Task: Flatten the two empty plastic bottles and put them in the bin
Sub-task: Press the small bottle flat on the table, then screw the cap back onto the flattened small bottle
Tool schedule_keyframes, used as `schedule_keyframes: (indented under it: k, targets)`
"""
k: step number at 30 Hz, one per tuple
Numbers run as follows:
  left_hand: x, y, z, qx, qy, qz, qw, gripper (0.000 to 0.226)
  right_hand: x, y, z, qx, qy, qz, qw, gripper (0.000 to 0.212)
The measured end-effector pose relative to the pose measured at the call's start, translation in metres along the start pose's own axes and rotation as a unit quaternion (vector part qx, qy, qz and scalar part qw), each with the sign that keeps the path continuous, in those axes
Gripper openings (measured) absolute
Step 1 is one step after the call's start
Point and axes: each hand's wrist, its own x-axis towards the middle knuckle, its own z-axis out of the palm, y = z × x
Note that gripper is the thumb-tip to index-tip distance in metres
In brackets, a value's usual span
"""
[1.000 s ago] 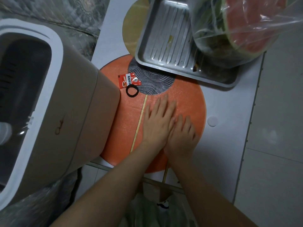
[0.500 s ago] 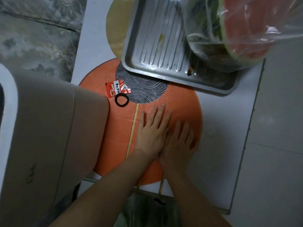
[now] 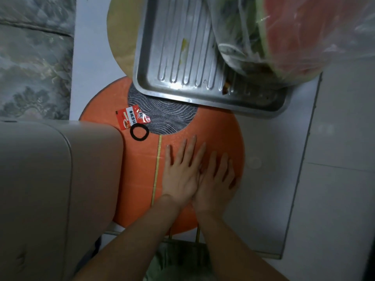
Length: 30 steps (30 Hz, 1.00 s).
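Note:
My left hand [image 3: 182, 175] and my right hand [image 3: 217, 185] lie flat, palms down, side by side on a round orange mat [image 3: 138, 159]. The fingers are spread, the inner edges of the two hands touch, and nothing shows in or under them. No plastic bottle is visible. The beige bin [image 3: 60, 179] stands at the left, against the mat's edge. Only its outer wall shows; its opening is out of frame.
A steel ribbed tray [image 3: 203, 100] overlaps the mat's far edge, with a clear bag of watermelon rind [image 3: 294, 37] resting on it. A red sachet [image 3: 132, 116] and a black hair tie [image 3: 139, 133] lie on the mat beside the bin. The white table [image 3: 263, 199] ends at the right.
The view has swung right and forward, so the bin's opening has left the frame. Both hands have stayed flat on the mat in the same place.

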Motion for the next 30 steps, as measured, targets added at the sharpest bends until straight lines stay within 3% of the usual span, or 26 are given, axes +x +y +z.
schedule_keyframes:
  k: [5, 8, 12, 15, 18, 20, 22, 26, 28, 30]
  targets:
    - [-0.001, 0.000, -0.002, -0.046, -0.004, -0.010, 0.999, 0.057, 0.000, -0.003, -0.006, 0.029, -0.059, 0.023, 0.998, 0.058]
    - [-0.010, -0.001, -0.010, -0.106, 0.054, -0.030, 0.992, 0.054, -0.001, -0.001, -0.009, 0.038, -0.077, 0.007, 0.996, 0.066]
    - [-0.054, -0.007, -0.013, -0.215, 0.146, -0.145, 0.955, 0.057, -0.004, 0.005, -0.012, 0.054, -0.102, -0.011, 0.993, 0.074]
    - [-0.090, 0.000, -0.006, -0.303, 0.138, -0.237, 0.913, 0.065, -0.006, 0.007, -0.019, 0.093, -0.078, -0.020, 0.992, 0.066]
    - [-0.101, 0.015, 0.004, -0.432, 0.108, -0.327, 0.833, 0.071, -0.006, 0.010, -0.019, 0.108, -0.065, -0.025, 0.992, 0.056]
    - [-0.096, 0.022, 0.008, -0.546, 0.102, -0.371, 0.744, 0.067, -0.006, 0.012, -0.017, 0.116, -0.059, -0.029, 0.991, 0.051]
    - [-0.087, 0.025, 0.010, -0.630, 0.106, -0.390, 0.663, 0.060, -0.007, 0.014, -0.015, 0.118, -0.057, -0.030, 0.991, 0.049]
    - [-0.074, 0.025, 0.011, -0.735, 0.095, -0.404, 0.537, 0.047, -0.013, 0.016, -0.016, 0.154, -0.064, -0.002, 0.986, 0.047]
    - [-0.072, 0.023, 0.009, -0.765, 0.074, -0.398, 0.501, 0.040, -0.016, 0.016, -0.019, 0.172, -0.072, 0.001, 0.982, 0.047]
    - [-0.075, 0.019, 0.006, -0.775, 0.057, -0.385, 0.498, 0.030, -0.015, 0.022, -0.026, 0.213, -0.065, -0.012, 0.975, 0.048]
